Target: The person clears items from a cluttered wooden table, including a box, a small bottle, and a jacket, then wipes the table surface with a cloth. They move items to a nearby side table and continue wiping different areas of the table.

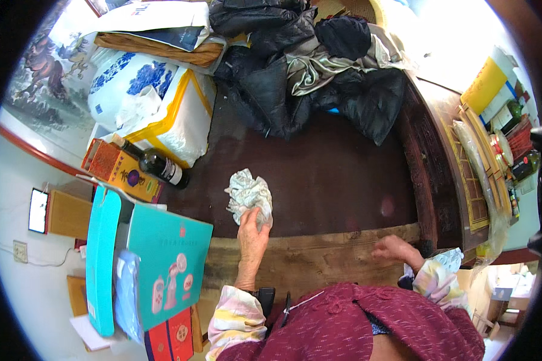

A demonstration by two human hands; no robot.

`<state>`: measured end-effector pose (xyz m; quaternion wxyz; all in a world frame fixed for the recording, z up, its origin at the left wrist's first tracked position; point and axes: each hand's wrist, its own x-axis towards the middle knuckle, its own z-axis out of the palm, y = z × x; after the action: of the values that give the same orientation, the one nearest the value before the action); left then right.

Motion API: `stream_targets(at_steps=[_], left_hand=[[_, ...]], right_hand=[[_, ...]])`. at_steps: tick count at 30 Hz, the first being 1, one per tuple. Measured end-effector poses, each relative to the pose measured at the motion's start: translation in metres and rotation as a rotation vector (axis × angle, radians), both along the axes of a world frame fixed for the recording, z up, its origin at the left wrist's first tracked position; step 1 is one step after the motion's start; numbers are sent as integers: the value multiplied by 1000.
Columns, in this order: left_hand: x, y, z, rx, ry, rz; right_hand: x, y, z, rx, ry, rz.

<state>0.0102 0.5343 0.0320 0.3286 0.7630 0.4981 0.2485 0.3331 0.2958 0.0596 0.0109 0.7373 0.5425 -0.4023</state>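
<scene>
My left hand (254,232) rests on the near end of a crumpled, pale patterned cloth (249,192), its fingers bent over the folds. The cloth lies on a dark brown wooden surface (334,180), by its lighter wooden front edge (316,252). My right hand (395,249) is over the right part of that front edge, a little blurred; nothing shows in it, and its fingers are partly curled.
A teal box (167,266) stands at the left, with a dark glass bottle (162,167) and an orange carton (133,173) behind it. Farther back are a foam box (189,122), a blue-and-white jar (126,81) and black plastic bags (271,90). A carved wooden side (427,180) borders the right.
</scene>
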Motion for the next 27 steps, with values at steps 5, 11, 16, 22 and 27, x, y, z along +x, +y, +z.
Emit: stream_targets(at_steps=[5, 11, 16, 22, 27], left_hand=[[-11, 21, -22, 85, 120, -91], [-7, 30, -33, 40, 311, -249], [-13, 27, -37, 78, 149, -172], [-38, 10, -28, -29, 60, -92], [-64, 5, -22, -25, 13, 91]], right_hand=[[-9, 96, 104, 418, -10, 52], [-36, 210, 203, 560, -89, 306], [-66, 331, 144, 763, -387, 942], [-107, 432, 64, 814, -604, 1265], [-105, 485, 29, 655, -917, 1319]])
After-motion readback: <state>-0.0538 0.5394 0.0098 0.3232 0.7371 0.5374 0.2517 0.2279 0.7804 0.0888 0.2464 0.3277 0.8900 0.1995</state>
